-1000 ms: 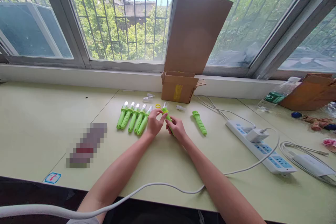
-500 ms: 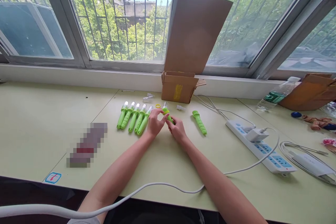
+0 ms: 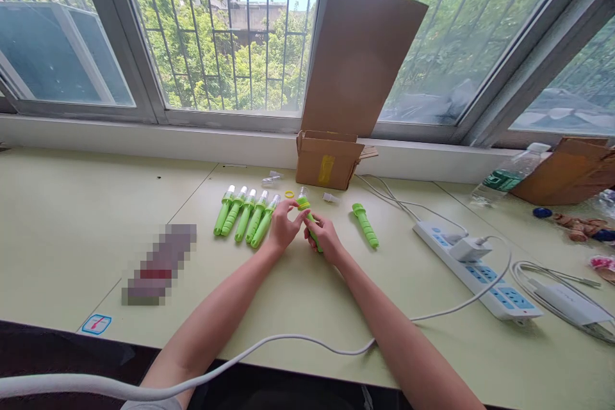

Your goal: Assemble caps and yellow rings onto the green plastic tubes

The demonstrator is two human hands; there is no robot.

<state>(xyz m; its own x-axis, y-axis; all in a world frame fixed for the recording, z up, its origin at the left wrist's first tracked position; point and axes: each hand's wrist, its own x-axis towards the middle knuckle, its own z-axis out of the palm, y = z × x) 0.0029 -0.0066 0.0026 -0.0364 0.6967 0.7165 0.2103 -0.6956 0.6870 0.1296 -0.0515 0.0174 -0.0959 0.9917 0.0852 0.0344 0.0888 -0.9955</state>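
Both hands meet over the pale green table on one green stick with a clear tip. My right hand wraps its ribbed handle, and my left hand pinches the stick near its clear head. Just left of my left hand lies a row of several finished green sticks with clear tips. A bare green handle lies to the right of my right hand. A small yellow ring and small clear caps lie just beyond the hands.
An open cardboard box stands at the window sill, a large cardboard sheet leaning behind it. A white power strip with cables lies at the right. A water bottle and another box lie far right. A white cable crosses the near edge.
The hands stay in place on the stick; my fingers shift slightly around its head. The view has tilted a little.
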